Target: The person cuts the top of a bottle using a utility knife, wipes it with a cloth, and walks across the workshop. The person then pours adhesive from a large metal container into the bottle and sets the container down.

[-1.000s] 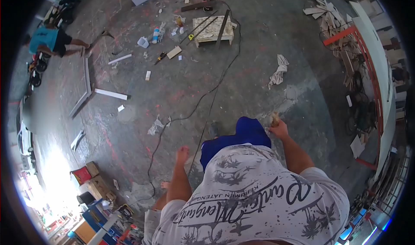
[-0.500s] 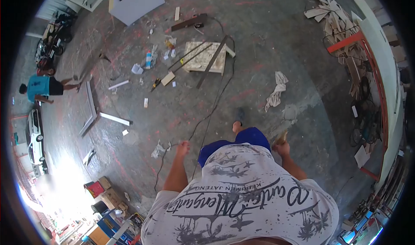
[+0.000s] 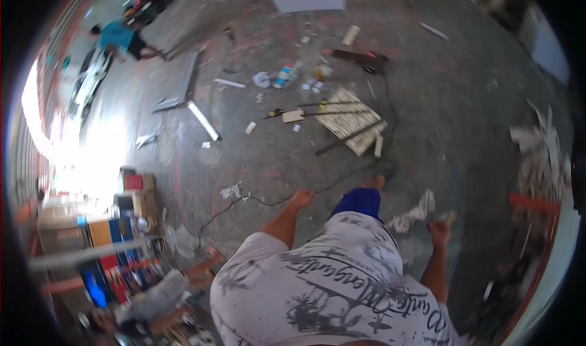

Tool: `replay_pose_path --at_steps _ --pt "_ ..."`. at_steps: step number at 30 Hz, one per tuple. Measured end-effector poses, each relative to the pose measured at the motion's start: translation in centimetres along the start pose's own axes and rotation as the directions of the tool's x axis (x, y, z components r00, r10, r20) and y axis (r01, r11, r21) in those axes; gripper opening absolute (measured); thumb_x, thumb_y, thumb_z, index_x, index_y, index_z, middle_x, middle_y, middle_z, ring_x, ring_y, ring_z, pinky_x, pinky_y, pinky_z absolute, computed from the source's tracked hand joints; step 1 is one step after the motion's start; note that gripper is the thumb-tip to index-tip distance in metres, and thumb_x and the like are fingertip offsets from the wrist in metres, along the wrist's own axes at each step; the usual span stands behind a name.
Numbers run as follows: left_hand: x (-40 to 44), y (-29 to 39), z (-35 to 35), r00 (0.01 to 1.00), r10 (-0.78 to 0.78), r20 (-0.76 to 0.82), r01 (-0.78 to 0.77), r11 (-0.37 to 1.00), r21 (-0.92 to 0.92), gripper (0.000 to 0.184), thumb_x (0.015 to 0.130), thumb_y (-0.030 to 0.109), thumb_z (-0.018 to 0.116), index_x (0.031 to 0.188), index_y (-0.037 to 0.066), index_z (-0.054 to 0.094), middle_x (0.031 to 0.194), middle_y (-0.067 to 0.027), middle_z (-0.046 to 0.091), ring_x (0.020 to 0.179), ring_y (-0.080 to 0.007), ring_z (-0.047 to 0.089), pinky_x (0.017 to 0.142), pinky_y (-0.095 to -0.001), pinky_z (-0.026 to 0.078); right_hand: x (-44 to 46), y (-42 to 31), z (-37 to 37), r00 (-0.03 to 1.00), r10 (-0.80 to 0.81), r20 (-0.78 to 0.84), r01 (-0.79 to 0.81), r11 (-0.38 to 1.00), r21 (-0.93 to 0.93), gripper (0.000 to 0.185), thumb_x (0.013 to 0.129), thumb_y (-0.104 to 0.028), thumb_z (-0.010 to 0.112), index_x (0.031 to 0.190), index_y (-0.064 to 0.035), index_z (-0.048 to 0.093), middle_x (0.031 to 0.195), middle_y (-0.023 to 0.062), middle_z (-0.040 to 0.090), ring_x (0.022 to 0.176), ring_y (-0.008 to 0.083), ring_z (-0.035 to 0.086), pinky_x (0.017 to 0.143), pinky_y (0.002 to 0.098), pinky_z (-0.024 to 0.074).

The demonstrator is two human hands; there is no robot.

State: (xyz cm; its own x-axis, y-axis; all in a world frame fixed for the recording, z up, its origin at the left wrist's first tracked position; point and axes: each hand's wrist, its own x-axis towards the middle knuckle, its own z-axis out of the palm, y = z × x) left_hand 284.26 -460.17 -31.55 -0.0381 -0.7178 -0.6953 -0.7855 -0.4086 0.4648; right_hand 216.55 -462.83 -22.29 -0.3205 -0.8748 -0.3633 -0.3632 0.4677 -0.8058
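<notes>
My left hand (image 3: 301,199) hangs in front of my body with its fingers curled in, and nothing shows in it. Below it in view a thin dark cord (image 3: 268,203) runs over the concrete floor. Out to the side, my right hand (image 3: 439,227) is closed on a small yellowish-tan object (image 3: 450,216), too blurred to name. A crumpled whitish cloth (image 3: 418,211) lies on the floor beside that hand.
Ahead lies a low wooden board (image 3: 351,120) with dark metal strips across it. White strips (image 3: 203,120) and a grey angled frame (image 3: 183,89) are at left. A person in a blue-green shirt (image 3: 117,37) bends far left; another person (image 3: 152,300) is lower left. Scrap wood (image 3: 540,144) lies right.
My view has turned to the right, so the floor items sit differently in it. Another person has come into view at lower left. My right hand still holds the small tan object.
</notes>
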Motion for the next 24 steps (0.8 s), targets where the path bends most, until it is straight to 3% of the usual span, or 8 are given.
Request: replay_pose_path --at_steps 3,6,9,13,14,17,20,24 --pt "6.4 1.7 1.9 0.995 0.094 0.037 -0.1 0.871 0.481 0.04 0.1 0.035 0.051 0.121 0.007 0.071 0.12 -0.0174 0.072 0.115 -0.0363 0.067 0.094 -0.0488 0.054 5.0 3.6 -2.2 0.993 -0.047 0.112 0.087 0.92 -0.383 0.025 0.077 -0.027 0.079 0.085 -0.0038 0.075 0.08 0.0069 0.074 0.073 0.0181 0.069 0.069 0.0388 0.0561" --pt "11.5 8.6 1.9 0.996 0.084 0.02 -0.086 0.933 0.35 0.039 0.098 0.033 0.05 0.113 0.005 0.072 0.117 -0.0197 0.071 0.113 -0.0405 0.066 0.094 -0.0498 0.054 5.3 -1.7 -4.3 0.95 -0.096 0.297 0.195 0.926 -0.324 0.022 0.084 -0.029 0.07 0.088 -0.0077 0.075 0.083 0.0067 0.073 0.073 0.0209 0.069 0.069 0.039 0.0544" --pt "14.6 19.8 -1.1 0.987 -0.158 -0.014 0.142 0.918 -0.369 0.04 0.096 0.036 0.051 0.11 0.004 0.072 0.114 -0.0215 0.071 0.11 -0.0417 0.066 0.093 -0.0494 0.054 7.1 -2.0 -7.9 0.957 0.025 0.29 0.106 0.897 -0.429 0.02 0.083 -0.022 0.066 0.092 -0.0053 0.073 0.081 0.0077 0.073 0.07 0.0222 0.068 0.071 0.039 0.0548" --pt "21.2 29.7 -5.8 0.965 0.24 -0.104 -0.244 0.969 -0.025 0.037 0.097 0.036 0.053 0.108 0.008 0.073 0.107 -0.018 0.073 0.099 -0.0364 0.071 0.084 -0.0446 0.056 13.8 -2.6 -12.9 0.944 0.13 0.304 -0.028 0.948 -0.318 0.02 0.08 -0.022 0.067 0.091 -0.005 0.072 0.082 0.0064 0.073 0.075 0.0214 0.069 0.074 0.0377 0.0553" --pt "21.4 31.4 -6.2 0.961 0.215 -0.175 -0.256 0.932 -0.257 0.038 0.099 0.038 0.052 0.11 0.008 0.071 0.107 -0.0173 0.073 0.099 -0.0334 0.07 0.085 -0.0441 0.054 16.9 -3.8 -11.4 0.969 0.246 0.018 -0.19 0.792 -0.58 0.02 0.08 -0.022 0.068 0.091 -0.0058 0.072 0.084 0.0054 0.073 0.079 0.0207 0.069 0.076 0.0371 0.0556" --pt "19.0 37.6 -13.5 0.99 0.013 -0.137 -0.078 0.872 -0.483 0.038 0.103 0.04 0.049 0.114 0.009 0.068 0.114 -0.0166 0.071 0.108 -0.0331 0.067 0.09 -0.0449 0.052 25.8 -3.3 -11.5 0.966 0.115 0.23 -0.067 0.977 -0.204 0.016 0.081 -0.02 0.07 0.086 -0.005 0.076 0.083 0.0067 0.075 0.079 0.0189 0.069 0.068 0.0365 0.0539" --pt "23.3 32.3 -9.8 0.75 0.422 -0.508 -0.307 0.904 0.298 0.024 0.095 0.018 0.053 0.104 0.005 0.071 0.105 -0.0158 0.072 0.095 -0.0363 0.07 0.08 -0.0459 0.058 36.7 -4.8 -11.8 0.921 0.047 0.386 0.123 0.907 -0.404 0.018 0.082 -0.021 0.076 0.081 -0.0036 0.073 0.083 0.0044 0.074 0.078 0.015 0.068 0.069 0.0338 0.0538" --pt "16.8 38.3 -8.8 0.867 -0.441 -0.234 0.323 0.853 -0.411 0.029 0.099 0.026 0.051 0.105 0.006 0.072 0.114 -0.0215 0.07 0.112 -0.0399 0.066 0.096 -0.0508 0.053 44.2 -20.5 -11.6 0.927 -0.01 0.376 0.105 0.967 -0.234 0.031 0.079 -0.021 0.087 0.096 -0.001 0.07 0.085 0.0042 0.072 0.078 0.0167 0.067 0.071 0.0354 0.0541"
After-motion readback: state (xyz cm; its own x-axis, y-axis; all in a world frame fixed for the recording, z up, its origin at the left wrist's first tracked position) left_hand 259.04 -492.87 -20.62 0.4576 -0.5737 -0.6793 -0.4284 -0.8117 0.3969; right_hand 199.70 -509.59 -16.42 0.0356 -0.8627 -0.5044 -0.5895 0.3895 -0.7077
